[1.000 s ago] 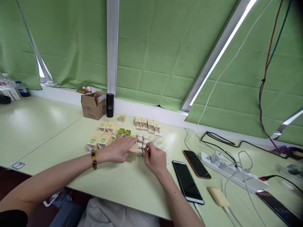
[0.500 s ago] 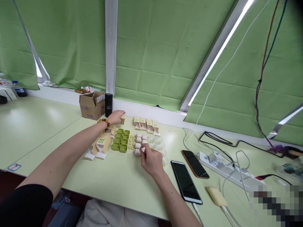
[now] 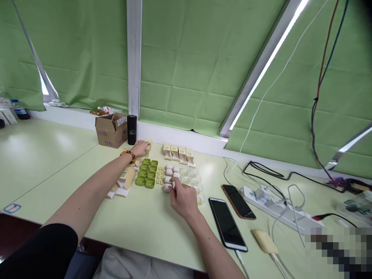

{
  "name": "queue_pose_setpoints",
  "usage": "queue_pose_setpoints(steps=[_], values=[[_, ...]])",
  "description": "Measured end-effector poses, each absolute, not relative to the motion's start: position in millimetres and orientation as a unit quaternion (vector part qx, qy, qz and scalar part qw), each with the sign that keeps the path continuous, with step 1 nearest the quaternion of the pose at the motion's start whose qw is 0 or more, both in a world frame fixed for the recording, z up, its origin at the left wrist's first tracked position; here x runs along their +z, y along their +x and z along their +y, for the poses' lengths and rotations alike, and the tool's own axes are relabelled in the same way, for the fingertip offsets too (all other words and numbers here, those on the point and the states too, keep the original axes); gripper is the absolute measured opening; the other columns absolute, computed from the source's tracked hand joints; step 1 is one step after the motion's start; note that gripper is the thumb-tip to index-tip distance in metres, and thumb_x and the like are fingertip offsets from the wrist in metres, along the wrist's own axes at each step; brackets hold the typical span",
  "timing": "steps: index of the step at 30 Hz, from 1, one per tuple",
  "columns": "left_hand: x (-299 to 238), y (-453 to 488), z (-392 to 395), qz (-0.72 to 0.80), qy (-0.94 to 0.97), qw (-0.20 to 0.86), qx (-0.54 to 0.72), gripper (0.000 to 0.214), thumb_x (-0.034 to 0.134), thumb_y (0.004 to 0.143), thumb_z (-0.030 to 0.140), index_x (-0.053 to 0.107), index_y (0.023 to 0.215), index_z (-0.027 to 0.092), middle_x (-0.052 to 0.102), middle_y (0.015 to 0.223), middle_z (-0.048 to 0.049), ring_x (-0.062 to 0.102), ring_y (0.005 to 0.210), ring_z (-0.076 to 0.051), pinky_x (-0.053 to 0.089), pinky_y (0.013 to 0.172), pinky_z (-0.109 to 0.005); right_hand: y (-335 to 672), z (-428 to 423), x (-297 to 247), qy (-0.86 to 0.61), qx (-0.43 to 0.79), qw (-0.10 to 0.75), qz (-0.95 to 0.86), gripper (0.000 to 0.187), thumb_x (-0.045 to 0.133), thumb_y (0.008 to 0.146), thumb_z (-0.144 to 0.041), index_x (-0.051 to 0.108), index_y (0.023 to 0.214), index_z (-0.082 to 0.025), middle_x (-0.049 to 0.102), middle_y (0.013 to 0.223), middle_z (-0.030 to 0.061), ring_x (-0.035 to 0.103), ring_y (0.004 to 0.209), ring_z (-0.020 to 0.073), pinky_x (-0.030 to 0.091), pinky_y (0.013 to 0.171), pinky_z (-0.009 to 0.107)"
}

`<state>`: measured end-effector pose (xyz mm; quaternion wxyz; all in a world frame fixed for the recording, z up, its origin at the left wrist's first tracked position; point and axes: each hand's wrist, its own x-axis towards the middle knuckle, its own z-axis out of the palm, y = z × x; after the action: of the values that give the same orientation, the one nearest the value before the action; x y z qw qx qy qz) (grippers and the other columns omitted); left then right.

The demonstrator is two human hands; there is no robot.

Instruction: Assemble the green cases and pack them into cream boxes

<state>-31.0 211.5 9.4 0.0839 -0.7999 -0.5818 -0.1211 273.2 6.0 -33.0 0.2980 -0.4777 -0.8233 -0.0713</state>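
Small beige carton (image 3: 148,145) stands at back; pinkish cylinder (image 3: 166,188) lies nearer.

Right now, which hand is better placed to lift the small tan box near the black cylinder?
Left: the left hand rests on the small tan box; the right hand is at the pinkish pieces.

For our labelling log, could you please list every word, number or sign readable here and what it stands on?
No text can be read.
cardboard box: purple print and a white label, too small.
black canister: white emblem, blurred.
blue-edged sticker: red mark, too small.
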Motion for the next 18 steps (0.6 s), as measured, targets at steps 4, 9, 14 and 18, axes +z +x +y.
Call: queue_pose_setpoints(steps=[4, 9, 14, 18], values=[[10.8, -35.5, 190.2, -0.587, -0.787, 0.122, -0.148, 0.054, 0.063, 0.082, 0.017, 0.061, 0.135, 0.019, 0.056, 0.146, -0.0179, 0.041, 0.142, -0.037, 0.040, 0.113, -0.050, 271.4, 3.8, -31.2, -0.474, -0.073, 0.295, -0.827, 0.021, 0.051, 0.099, -0.023, 0.060, 0.118, -0.022, 0.073, 0.070, -0.0007, 0.064, 0.058, 0.0179, 0.021, 0.058, 0.029], [9.3, -39.3, 157.1, -0.561, -0.806, 0.145, -0.119, 0.036, 0.062, 0.081, 0.010, 0.073, 0.114, 0.019, 0.051, 0.151, -0.0179, 0.040, 0.142, -0.038, 0.034, 0.114, -0.052, 268.9, 1.2, -29.9, -0.468, -0.067, 0.290, -0.832, 0.023, 0.052, 0.098, -0.022, 0.059, 0.119, -0.023, 0.074, 0.072, -0.0007, 0.065, 0.060, 0.0180, 0.022, 0.058, 0.030], [2.1, -33.8, 145.9, -0.546, -0.824, 0.137, -0.066, 0.020, 0.064, 0.085, 0.017, 0.073, 0.103, 0.016, 0.052, 0.152, -0.0204, 0.061, 0.121, -0.033, 0.036, 0.108, -0.049, 266.6, 0.3, -32.5, -0.467, -0.068, 0.274, -0.838, 0.024, 0.053, 0.098, -0.021, 0.058, 0.121, -0.023, 0.075, 0.073, -0.0006, 0.066, 0.061, 0.0180, 0.021, 0.058, 0.030], [-2.2, -29.5, 152.7, -0.543, -0.827, 0.136, -0.045, 0.017, 0.063, 0.086, 0.018, 0.071, 0.102, 0.015, 0.058, 0.144, -0.0215, 0.069, 0.106, -0.030, 0.035, 0.109, -0.048, 264.6, -1.0, -34.3, -0.471, -0.068, 0.258, -0.841, 0.024, 0.054, 0.097, -0.021, 0.058, 0.120, -0.024, 0.074, 0.071, -0.0011, 0.066, 0.060, 0.0178, 0.019, 0.057, 0.030]])
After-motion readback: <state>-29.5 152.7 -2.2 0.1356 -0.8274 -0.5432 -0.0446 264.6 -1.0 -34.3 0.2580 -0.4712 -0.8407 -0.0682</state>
